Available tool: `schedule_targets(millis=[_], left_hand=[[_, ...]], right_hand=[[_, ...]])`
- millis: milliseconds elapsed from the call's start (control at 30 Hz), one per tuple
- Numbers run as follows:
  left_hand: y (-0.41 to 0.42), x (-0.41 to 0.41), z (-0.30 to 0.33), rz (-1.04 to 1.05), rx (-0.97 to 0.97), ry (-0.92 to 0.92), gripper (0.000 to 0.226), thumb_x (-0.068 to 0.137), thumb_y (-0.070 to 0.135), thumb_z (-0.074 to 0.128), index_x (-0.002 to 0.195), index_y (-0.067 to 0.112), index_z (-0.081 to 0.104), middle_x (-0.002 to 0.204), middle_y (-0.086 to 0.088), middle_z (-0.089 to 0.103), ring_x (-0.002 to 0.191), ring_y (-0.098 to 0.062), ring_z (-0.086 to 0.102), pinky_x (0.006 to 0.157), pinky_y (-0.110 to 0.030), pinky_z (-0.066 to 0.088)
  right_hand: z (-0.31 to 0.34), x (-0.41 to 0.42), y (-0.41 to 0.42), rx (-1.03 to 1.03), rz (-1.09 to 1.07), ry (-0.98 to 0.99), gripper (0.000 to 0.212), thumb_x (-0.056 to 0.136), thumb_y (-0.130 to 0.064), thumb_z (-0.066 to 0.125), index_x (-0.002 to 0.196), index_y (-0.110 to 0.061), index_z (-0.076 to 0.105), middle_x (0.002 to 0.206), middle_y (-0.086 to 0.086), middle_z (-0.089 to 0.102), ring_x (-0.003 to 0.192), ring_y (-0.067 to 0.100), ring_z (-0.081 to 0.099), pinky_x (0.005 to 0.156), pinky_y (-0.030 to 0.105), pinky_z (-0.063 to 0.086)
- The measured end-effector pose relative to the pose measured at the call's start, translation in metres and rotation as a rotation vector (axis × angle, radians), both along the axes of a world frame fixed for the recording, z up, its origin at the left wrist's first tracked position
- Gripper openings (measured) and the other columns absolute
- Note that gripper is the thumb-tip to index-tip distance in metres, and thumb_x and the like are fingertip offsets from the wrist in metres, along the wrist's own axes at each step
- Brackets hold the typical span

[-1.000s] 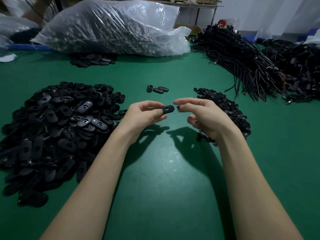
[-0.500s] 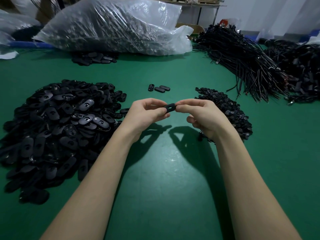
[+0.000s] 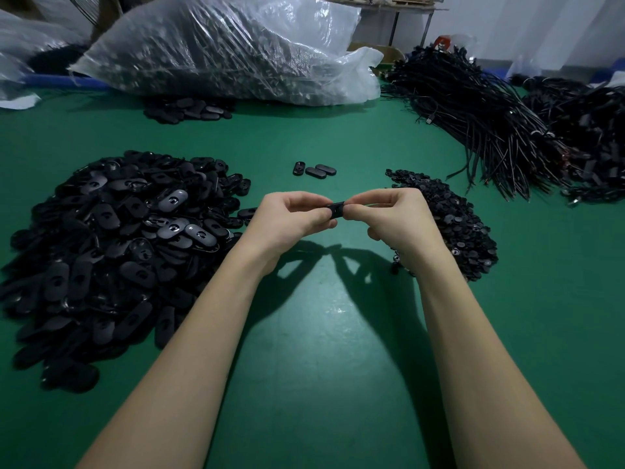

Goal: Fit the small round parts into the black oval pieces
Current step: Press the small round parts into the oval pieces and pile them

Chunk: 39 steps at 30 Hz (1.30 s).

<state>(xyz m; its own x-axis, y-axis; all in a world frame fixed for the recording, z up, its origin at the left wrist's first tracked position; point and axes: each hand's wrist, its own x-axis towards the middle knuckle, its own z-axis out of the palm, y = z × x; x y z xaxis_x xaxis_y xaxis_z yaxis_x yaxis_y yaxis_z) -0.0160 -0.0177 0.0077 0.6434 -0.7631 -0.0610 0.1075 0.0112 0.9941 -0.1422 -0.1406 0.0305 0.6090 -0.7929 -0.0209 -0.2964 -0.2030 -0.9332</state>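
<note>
My left hand (image 3: pixel 291 220) pinches one black oval piece (image 3: pixel 335 209) between thumb and fingers, held above the green table (image 3: pixel 324 333). My right hand (image 3: pixel 395 220) meets it from the right, thumb and forefinger pinched on the piece's right end; any small round part there is hidden by the fingertips. A big heap of black oval pieces (image 3: pixel 111 245) lies to the left. A smaller heap of small round parts (image 3: pixel 453 214) lies right of my right hand. Three oval pieces (image 3: pixel 314 169) lie apart, farther back at the middle.
A large clear plastic bag (image 3: pixel 230 49) of dark parts lies at the back, with a few oval pieces (image 3: pixel 189 110) in front of it. Bundles of black cords (image 3: pixel 490 110) fill the back right.
My right hand has closed the gap to the left hand and now pinches the oval piece's end. Both hands stay at the same height above the table.
</note>
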Motion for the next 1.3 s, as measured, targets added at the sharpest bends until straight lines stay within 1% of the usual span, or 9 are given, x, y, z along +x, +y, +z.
schedule_targets(millis=[167, 267, 567, 700, 867, 933, 1000, 1133, 1300], left_hand=[[-0.001, 0.000, 0.000, -0.009, -0.003, 0.013, 0.014, 0.089, -0.002, 0.071, 0.102, 0.001, 0.073, 0.093, -0.009, 0.079, 0.088, -0.023, 0.077, 0.082, -0.022, 0.059], [-0.001, 0.001, 0.000, -0.011, -0.008, 0.021, 0.013, 0.089, -0.001, 0.072, 0.101, 0.002, 0.074, 0.094, -0.010, 0.079, 0.089, -0.024, 0.077, 0.084, -0.023, 0.059], [0.000, 0.001, -0.001, -0.040, 0.000, 0.010, 0.013, 0.089, 0.003, 0.073, 0.102, 0.004, 0.075, 0.097, -0.008, 0.079, 0.092, -0.023, 0.077, 0.088, -0.023, 0.058], [0.001, 0.000, -0.001, -0.048, 0.000, 0.009, 0.013, 0.089, 0.004, 0.073, 0.102, 0.005, 0.075, 0.098, -0.008, 0.079, 0.093, -0.023, 0.076, 0.091, -0.025, 0.057], [0.003, 0.002, 0.000, -0.078, -0.019, 0.020, 0.012, 0.091, 0.003, 0.070, 0.102, 0.004, 0.074, 0.099, -0.010, 0.078, 0.095, -0.024, 0.076, 0.090, -0.023, 0.057], [0.003, 0.004, 0.001, -0.084, -0.024, 0.044, 0.012, 0.091, 0.002, 0.069, 0.102, 0.002, 0.074, 0.100, -0.011, 0.078, 0.095, -0.025, 0.076, 0.091, -0.024, 0.057], [0.004, 0.004, 0.002, -0.097, -0.034, 0.082, 0.011, 0.092, -0.001, 0.068, 0.101, 0.001, 0.073, 0.099, -0.012, 0.078, 0.093, -0.024, 0.076, 0.088, -0.023, 0.058], [0.006, 0.005, 0.006, -0.131, -0.042, 0.146, 0.009, 0.092, -0.004, 0.065, 0.096, 0.000, 0.073, 0.094, -0.013, 0.078, 0.087, -0.021, 0.076, 0.078, -0.018, 0.057], [0.006, 0.004, 0.007, -0.112, -0.037, 0.161, 0.007, 0.089, -0.002, 0.070, 0.096, 0.000, 0.071, 0.092, -0.011, 0.078, 0.086, -0.019, 0.076, 0.076, -0.017, 0.057]], right_hand=[[-0.003, 0.004, 0.000, -0.047, -0.011, 0.014, 0.002, 0.079, -0.027, 0.083, 0.081, -0.026, 0.082, 0.080, -0.005, 0.078, 0.057, 0.003, 0.056, 0.066, 0.026, 0.048], [-0.004, 0.004, 0.001, -0.048, -0.004, 0.010, 0.003, 0.079, -0.027, 0.083, 0.082, -0.026, 0.083, 0.082, -0.006, 0.078, 0.060, 0.001, 0.057, 0.069, 0.026, 0.047], [-0.001, 0.002, 0.004, -0.030, -0.010, 0.026, 0.003, 0.077, -0.027, 0.085, 0.078, -0.028, 0.083, 0.077, 0.005, 0.077, 0.054, 0.011, 0.050, 0.061, 0.028, 0.047], [-0.001, 0.001, 0.004, -0.018, -0.018, 0.027, 0.004, 0.076, -0.026, 0.086, 0.078, -0.027, 0.082, 0.068, 0.001, 0.072, 0.048, 0.009, 0.046, 0.053, 0.022, 0.043], [0.001, 0.001, 0.004, 0.019, -0.003, 0.011, 0.011, 0.075, -0.025, 0.088, 0.080, -0.021, 0.079, 0.071, -0.001, 0.074, 0.049, 0.010, 0.044, 0.048, 0.018, 0.039], [0.002, 0.000, 0.003, 0.026, 0.008, 0.009, 0.017, 0.074, -0.028, 0.090, 0.084, -0.022, 0.077, 0.075, -0.005, 0.075, 0.046, 0.005, 0.048, 0.047, 0.015, 0.039], [0.002, -0.003, 0.000, 0.059, 0.037, 0.005, 0.023, 0.073, -0.031, 0.092, 0.089, -0.024, 0.078, 0.077, -0.008, 0.076, 0.044, -0.001, 0.050, 0.047, 0.013, 0.039], [0.000, -0.007, -0.005, 0.159, 0.110, 0.014, 0.024, 0.071, -0.037, 0.092, 0.087, -0.023, 0.081, 0.073, -0.012, 0.074, 0.045, 0.001, 0.048, 0.043, 0.013, 0.036], [-0.002, -0.007, -0.005, 0.164, 0.167, 0.027, 0.026, 0.067, -0.044, 0.091, 0.087, -0.029, 0.083, 0.082, -0.012, 0.077, 0.047, -0.003, 0.053, 0.046, 0.012, 0.039]])
